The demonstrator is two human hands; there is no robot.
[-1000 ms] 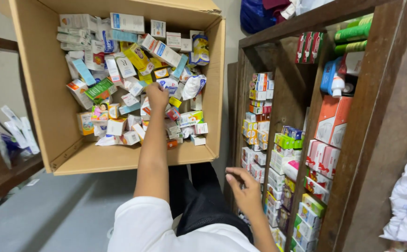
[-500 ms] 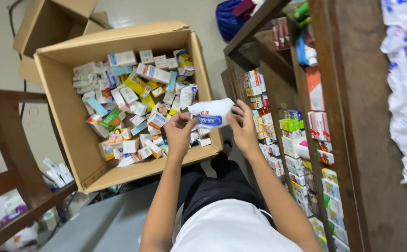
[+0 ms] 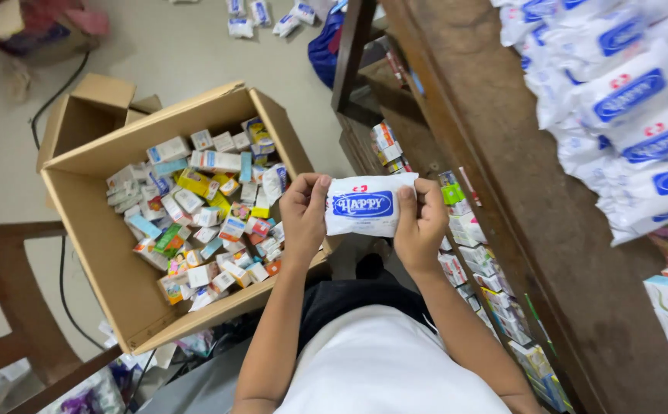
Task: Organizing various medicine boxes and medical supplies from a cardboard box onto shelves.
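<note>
Fingers (image 3: 320, 186) of our left hand (image 3: 303, 218) curl shut on the left end of a soft white packet (image 3: 364, 205) with a blue label; our right hand (image 3: 420, 226) clamps the right end, thumb on the front. Both grip it flat between them, above our lap, just past the near right corner of an open cardboard box (image 3: 92, 253). Inside the box we see a loose heap of small medicine cartons (image 3: 203, 218), mixed colours, spread to every wall. Right of us, wooden shelves (image 3: 395, 130) hold rows of small boxes. On the wooden countertop (image 3: 533, 199), along its far right edge, lie more white packets (image 3: 625, 107) like ours. Farther off, a few packets (image 3: 272, 15) lie on the floor.
</note>
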